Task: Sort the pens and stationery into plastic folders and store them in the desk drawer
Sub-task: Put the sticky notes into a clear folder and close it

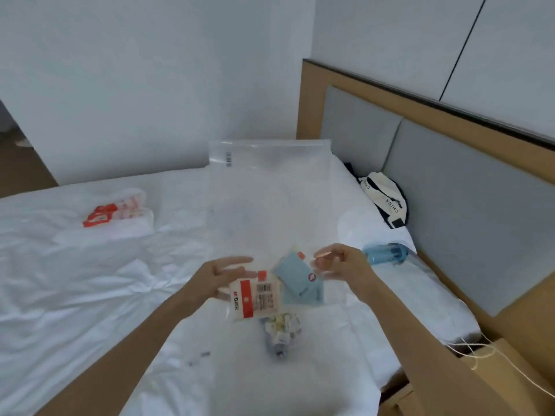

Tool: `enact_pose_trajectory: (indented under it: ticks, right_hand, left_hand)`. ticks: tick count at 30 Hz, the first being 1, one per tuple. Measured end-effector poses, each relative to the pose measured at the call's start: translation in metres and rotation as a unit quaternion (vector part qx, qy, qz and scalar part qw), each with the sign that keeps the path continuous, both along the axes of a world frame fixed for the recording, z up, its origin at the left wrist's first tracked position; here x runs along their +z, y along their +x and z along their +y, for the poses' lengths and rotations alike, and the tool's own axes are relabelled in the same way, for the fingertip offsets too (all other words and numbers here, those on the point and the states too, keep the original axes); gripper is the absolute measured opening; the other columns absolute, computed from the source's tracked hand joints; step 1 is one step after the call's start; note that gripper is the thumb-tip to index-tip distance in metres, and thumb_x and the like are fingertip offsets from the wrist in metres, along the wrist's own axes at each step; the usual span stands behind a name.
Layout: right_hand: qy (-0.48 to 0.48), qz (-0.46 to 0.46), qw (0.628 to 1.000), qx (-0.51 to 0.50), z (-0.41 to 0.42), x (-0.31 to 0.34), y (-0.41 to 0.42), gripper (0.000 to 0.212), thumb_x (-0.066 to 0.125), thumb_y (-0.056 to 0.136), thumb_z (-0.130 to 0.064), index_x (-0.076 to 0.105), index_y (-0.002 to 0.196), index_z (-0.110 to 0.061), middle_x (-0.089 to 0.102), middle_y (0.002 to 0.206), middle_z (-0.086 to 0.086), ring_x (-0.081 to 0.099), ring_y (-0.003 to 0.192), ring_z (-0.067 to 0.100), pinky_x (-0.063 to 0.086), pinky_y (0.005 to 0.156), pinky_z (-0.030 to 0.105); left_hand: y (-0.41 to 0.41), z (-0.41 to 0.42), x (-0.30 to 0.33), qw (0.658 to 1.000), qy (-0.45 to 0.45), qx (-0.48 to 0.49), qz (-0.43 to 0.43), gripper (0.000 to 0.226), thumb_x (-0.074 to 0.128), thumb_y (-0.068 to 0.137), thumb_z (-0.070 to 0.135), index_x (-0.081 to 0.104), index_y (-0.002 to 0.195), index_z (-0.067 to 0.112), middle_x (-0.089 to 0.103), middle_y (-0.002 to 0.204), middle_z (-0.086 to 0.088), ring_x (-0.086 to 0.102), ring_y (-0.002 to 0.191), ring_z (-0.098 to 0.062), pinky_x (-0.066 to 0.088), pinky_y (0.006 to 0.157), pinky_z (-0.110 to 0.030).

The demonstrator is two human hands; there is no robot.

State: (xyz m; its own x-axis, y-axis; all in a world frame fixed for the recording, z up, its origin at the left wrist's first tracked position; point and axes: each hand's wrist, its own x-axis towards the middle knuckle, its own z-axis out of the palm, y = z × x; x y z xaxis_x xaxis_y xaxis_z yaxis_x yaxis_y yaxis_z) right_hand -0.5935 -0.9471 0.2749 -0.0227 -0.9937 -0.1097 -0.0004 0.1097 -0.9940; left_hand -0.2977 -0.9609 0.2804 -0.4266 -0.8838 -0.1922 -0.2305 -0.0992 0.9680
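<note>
White bedding, soft and wrinkled, covers the bed (90, 295), and everything sits on it or hangs over it. Far to the left of the folder lies a little pile of red and white packs (118, 213), shiny like plastic wrap.

The left hand (223, 274) is next. Its fingers are spread and loose, and they reach out flat. A white pack with a red stripe (255, 298) and a barcode sits just under and beside those fingers. The picture is blurry, so I cannot tell if the fingers are touching the pack or only close to it.

The clear folder (270, 181) is big, see-through and smooth. It stands up in the middle between the two hands, and its top edge is far up by the wall. The pack and a flat blue card (300, 283) with a small red dot seem to be inside its lower part. Below them is a bunch of small pale things (282, 325), too blurry to name.

The right hand (338, 261) has its thumb and fingers pressed close, pinching the thin right edge of the folder.

Right of the folder lie a blue bottle (383, 253) and a white and dark bag (386, 199) near the grey padded headboard (465, 205).
</note>
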Motion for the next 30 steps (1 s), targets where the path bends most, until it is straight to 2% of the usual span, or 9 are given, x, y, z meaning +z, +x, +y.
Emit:
enact_pose_trajectory:
  ticks: [3,5,12,16,21,27,30]
  right_hand:
    - [0.006,0.005,0.998,0.056,-0.013,0.003,-0.012,0.012,0.069,0.078,0.002,0.068,0.088,-0.005,0.07,0.078,0.008,0.067,0.074,0.019,0.058,0.068,0.033]
    - [0.016,0.018,0.996,0.082,-0.023,0.004,-0.019,0.012,0.068,0.079,0.002,0.068,0.089,-0.005,0.073,0.08,0.008,0.068,0.074,0.017,0.058,0.068,0.034]
    - [0.034,0.02,0.995,0.095,-0.044,0.007,-0.032,0.012,0.068,0.079,0.003,0.069,0.088,-0.006,0.073,0.082,0.01,0.069,0.073,0.015,0.056,0.059,0.03]
    - [0.046,0.018,0.994,0.094,-0.053,0.01,-0.035,0.013,0.068,0.08,0.004,0.07,0.09,-0.005,0.073,0.081,0.008,0.069,0.072,0.014,0.054,0.056,0.028]
    - [0.056,0.018,0.997,0.057,-0.065,0.014,-0.034,0.015,0.068,0.079,0.007,0.069,0.093,0.0,0.071,0.08,0.009,0.067,0.073,0.018,0.054,0.053,0.027]
    - [0.051,-0.03,0.996,0.071,-0.057,0.023,-0.058,0.015,0.068,0.081,-0.002,0.069,0.094,-0.009,0.073,0.09,0.006,0.068,0.084,0.018,0.055,0.067,0.029]
    - [0.071,-0.04,0.989,0.123,-0.051,0.033,-0.063,0.021,0.066,0.085,-0.013,0.068,0.106,-0.013,0.072,0.102,0.006,0.067,0.093,0.018,0.056,0.076,0.034]
  left_hand:
    - [-0.008,0.002,0.001,0.999,0.002,0.039,-0.004,0.03,0.06,0.09,0.029,0.061,0.12,0.025,0.073,0.104,0.001,0.069,0.094,-0.017,0.056,0.068,-0.029]
    - [-0.014,0.002,0.0,0.998,0.007,0.06,-0.01,0.028,0.057,0.092,0.02,0.062,0.119,0.021,0.073,0.102,0.0,0.07,0.091,-0.017,0.056,0.065,-0.026]
    - [-0.03,-0.009,0.007,0.993,0.003,0.107,-0.04,0.024,0.058,0.092,0.019,0.065,0.115,0.02,0.074,0.099,0.0,0.07,0.088,-0.018,0.055,0.064,-0.026]
    - [-0.034,-0.018,0.014,0.992,0.002,0.115,-0.057,0.021,0.057,0.094,0.017,0.066,0.111,0.022,0.074,0.097,0.0,0.071,0.083,-0.014,0.054,0.059,-0.023]
    - [-0.04,-0.03,0.013,0.989,-0.015,0.131,-0.063,0.019,0.057,0.093,0.014,0.068,0.108,0.019,0.075,0.091,0.0,0.072,0.085,-0.019,0.059,0.065,-0.035]
    - [-0.052,-0.023,0.027,0.995,-0.043,0.088,-0.022,0.021,0.056,0.093,0.015,0.066,0.11,0.019,0.074,0.098,0.003,0.07,0.088,-0.013,0.055,0.063,-0.023]
    - [-0.059,-0.021,0.035,0.995,-0.058,0.08,0.017,0.022,0.054,0.093,0.017,0.066,0.111,0.018,0.073,0.101,0.005,0.069,0.094,-0.011,0.052,0.066,-0.02]
